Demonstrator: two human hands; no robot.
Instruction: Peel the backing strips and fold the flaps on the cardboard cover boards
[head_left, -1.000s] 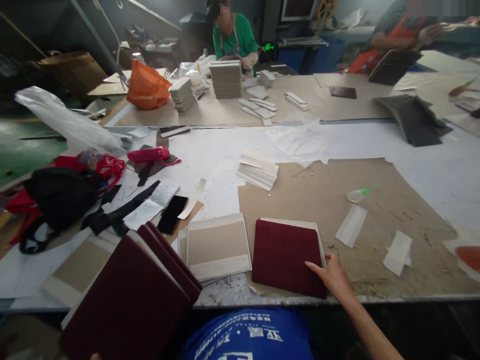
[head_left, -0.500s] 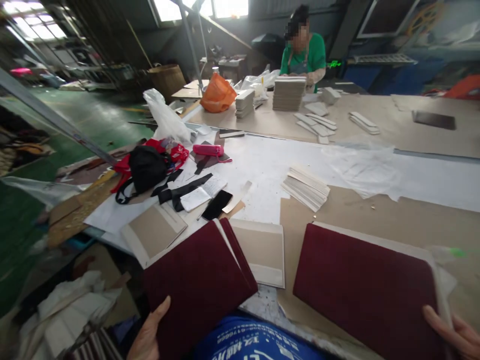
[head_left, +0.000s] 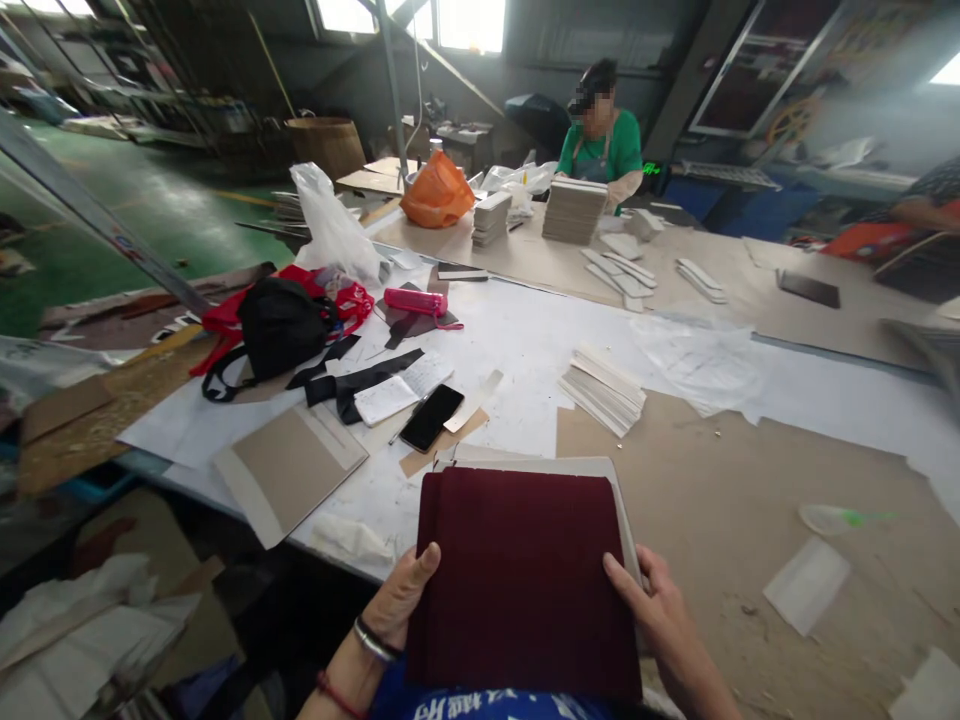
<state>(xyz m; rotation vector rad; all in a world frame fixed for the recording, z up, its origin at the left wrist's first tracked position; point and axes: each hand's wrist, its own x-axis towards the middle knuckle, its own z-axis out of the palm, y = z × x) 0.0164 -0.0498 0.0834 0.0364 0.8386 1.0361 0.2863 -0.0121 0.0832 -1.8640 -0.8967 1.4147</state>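
Close to my body, both hands grip one dark maroon cover board (head_left: 521, 580), or a stack of them; how many lie together I cannot tell. My left hand (head_left: 405, 595) is closed on the left edge, thumb on the maroon face. At the right edge my right hand (head_left: 656, 600) is closed the same way, its fingers behind the pale backing. The pale layer shows beyond the top and right edges of the maroon face. To the left, a beige-lined open board (head_left: 292, 470) lies at the table's edge.
A black phone (head_left: 433, 418), a notebook (head_left: 386, 400), a black bag (head_left: 281, 325) and a pink pouch (head_left: 415, 301) lie on the table ahead. Pale strips (head_left: 602, 390) are piled right of centre. A person in green (head_left: 619, 150) works behind a board stack (head_left: 574, 212).
My hands, each on a separate maroon cover before, have come together in front of me, and the covers now overlap in one bundle. The view has shifted slightly.
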